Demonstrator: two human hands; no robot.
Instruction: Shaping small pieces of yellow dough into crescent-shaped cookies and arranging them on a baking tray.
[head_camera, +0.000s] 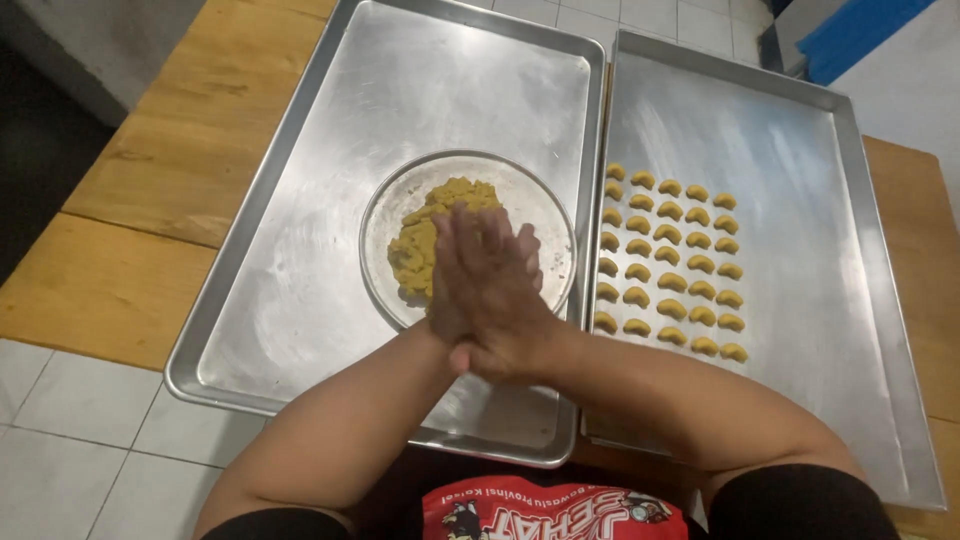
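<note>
My left hand and my right hand are pressed palm to palm above a round glass plate. Whatever lies between the palms is hidden. The plate carries a lump of yellow dough and rests in the left metal tray. On the right metal tray, several small crescent-shaped dough pieces lie in neat rows near its left side.
Both trays sit side by side on a low wooden table. White floor tiles show at the lower left and at the top. A blue object stands at the top right corner.
</note>
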